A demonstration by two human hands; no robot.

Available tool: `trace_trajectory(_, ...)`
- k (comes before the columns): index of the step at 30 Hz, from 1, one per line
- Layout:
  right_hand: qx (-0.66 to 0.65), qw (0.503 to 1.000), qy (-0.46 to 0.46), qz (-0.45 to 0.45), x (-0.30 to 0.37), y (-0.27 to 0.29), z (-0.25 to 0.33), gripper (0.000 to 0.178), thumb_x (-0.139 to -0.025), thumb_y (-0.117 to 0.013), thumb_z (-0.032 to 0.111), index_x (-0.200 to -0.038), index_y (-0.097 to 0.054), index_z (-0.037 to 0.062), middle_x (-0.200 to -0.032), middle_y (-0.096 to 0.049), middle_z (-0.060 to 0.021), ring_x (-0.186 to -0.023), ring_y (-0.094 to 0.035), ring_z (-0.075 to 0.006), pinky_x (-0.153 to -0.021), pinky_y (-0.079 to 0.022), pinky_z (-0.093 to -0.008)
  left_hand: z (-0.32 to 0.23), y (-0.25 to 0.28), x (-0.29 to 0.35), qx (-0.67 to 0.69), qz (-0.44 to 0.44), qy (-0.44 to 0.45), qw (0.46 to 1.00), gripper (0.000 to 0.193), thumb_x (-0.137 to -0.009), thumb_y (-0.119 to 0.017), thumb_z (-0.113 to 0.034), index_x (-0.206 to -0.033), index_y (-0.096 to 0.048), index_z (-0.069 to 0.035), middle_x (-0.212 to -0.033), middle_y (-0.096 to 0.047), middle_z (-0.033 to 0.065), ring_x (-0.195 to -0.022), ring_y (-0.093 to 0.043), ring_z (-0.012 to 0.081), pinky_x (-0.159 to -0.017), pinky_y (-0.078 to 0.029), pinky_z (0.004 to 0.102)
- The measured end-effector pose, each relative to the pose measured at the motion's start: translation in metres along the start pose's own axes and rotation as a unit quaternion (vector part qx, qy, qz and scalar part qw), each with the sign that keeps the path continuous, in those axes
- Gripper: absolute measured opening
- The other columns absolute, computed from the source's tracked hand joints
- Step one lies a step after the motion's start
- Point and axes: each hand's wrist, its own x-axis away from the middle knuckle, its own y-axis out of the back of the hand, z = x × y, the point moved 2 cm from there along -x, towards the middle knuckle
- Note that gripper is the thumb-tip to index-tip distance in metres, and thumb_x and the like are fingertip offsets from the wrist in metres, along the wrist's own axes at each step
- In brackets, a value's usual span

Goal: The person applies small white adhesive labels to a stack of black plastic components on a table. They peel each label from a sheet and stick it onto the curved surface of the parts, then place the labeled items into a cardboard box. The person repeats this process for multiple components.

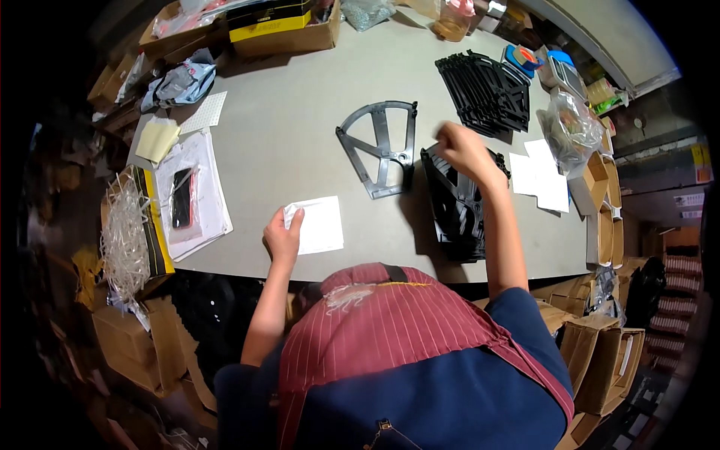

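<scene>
A: Taking the dark, fan-shaped plastic frame [385, 154], flat on the grey tabletop [285, 135], as the clock's centre: holding what at 8 o'clock?

B: Pinching a square white paper piece [320, 225] with the left hand [282, 240], fingers closed on its left edge, thumb on top. Could crease it by squeezing too hard there.

A: And at 3 o'clock?

B: Holds the fingers of the right hand [463, 152] curled at the far end of the nearer black plastic frame stack [454, 214], itself at 4 o'clock. Cannot tell whether gripping anything.

A: Worth worrying about?

B: Yes. Could snag a second frame in lifting one, given the openwork and close nesting. Could bump the pile with the right forearm [504, 232] and push frames over the near edge, towards 6 o'clock.

A: And at 2 o'clock?

B: Might disturb the farther black frame stack [484, 90] by swinging wide.
</scene>
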Motion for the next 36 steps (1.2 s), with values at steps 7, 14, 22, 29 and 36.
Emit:
trace_trajectory(7, -0.081, 0.974, 0.159, 0.136, -0.131, -0.101, 0.008, 0.025, -0.076, -0.058, -0.004, -0.101, -0.06, -0.0005, -0.089, -0.067, -0.0165, -0.086, -0.067, -0.0316, -0.075, -0.053, -0.0387, 0.004, -0.002, 0.0, -0.009, -0.026, -0.005, 1.0, 0.033, -0.091, -0.072, -0.035, -0.1, -0.072, -0.003, -0.083, -0.073, 0.0151, -0.076, -0.071, 0.0292, -0.069, -0.054, 0.0377)
trace_trajectory(14, 0.176, 0.978, 0.071, 0.084, -0.166, -0.127, -0.015, 0.045, -0.075, -0.081, 0.023, -0.105, -0.055, 0.0012, -0.102, -0.067, -0.0249, -0.099, -0.066, -0.0439, -0.084, -0.055, -0.0477, -0.01, 0.007, 0.003, -0.059, -0.032, -0.002, 0.998, 0.033, -0.092, -0.073, -0.033, -0.1, -0.071, -0.001, -0.082, -0.074, 0.0145, -0.074, -0.071, 0.0289, -0.067, -0.053, 0.0372)
trace_trajectory(22, 0.172, 0.977, -0.012, 0.127, -0.133, -0.12, -0.001, 0.065, -0.079, -0.073, 0.062, -0.09, -0.074, -0.0012, -0.091, -0.073, -0.0234, -0.089, -0.071, -0.039, -0.079, -0.057, -0.0468, -0.004, 0.001, 0.001, -0.044, -0.026, -0.01, 0.999, 0.033, -0.092, -0.073, -0.033, -0.101, -0.072, -0.001, -0.083, -0.074, 0.0139, -0.076, -0.072, 0.0271, -0.068, -0.053, 0.0361)
trace_trajectory(29, -0.015, 0.999, -0.027, 0.024, -0.09, -0.06, 0.069, 0.051, -0.075, -0.072, 0.05, -0.073, -0.072, -0.0011, -0.07, -0.07, -0.02, -0.073, -0.07, -0.0386, -0.072, -0.057, -0.0465, 0.006, -0.002, 0.001, 0.005, -0.033, -0.009, 0.999, 0.032, -0.092, -0.073, -0.033, -0.101, -0.072, -0.002, -0.083, -0.074, 0.0138, -0.075, -0.071, 0.0272, -0.07, -0.053, 0.0376)
trace_trajectory(36, 0.078, 0.983, -0.167, 0.0, 0.041, 0.015, 0.003, 0.054, -0.078, -0.069, 0.055, -0.075, -0.074, 0.0012, -0.074, -0.069, -0.0216, -0.073, -0.069, -0.0392, -0.068, -0.055, -0.0467, 0.003, -0.007, -0.001, 0.036, -0.002, -0.01, 0.999, 0.031, -0.094, -0.071, -0.026, -0.107, -0.07, 0.002, -0.09, -0.075, 0.0099, -0.081, -0.069, 0.0194, -0.076, -0.052, 0.0339)
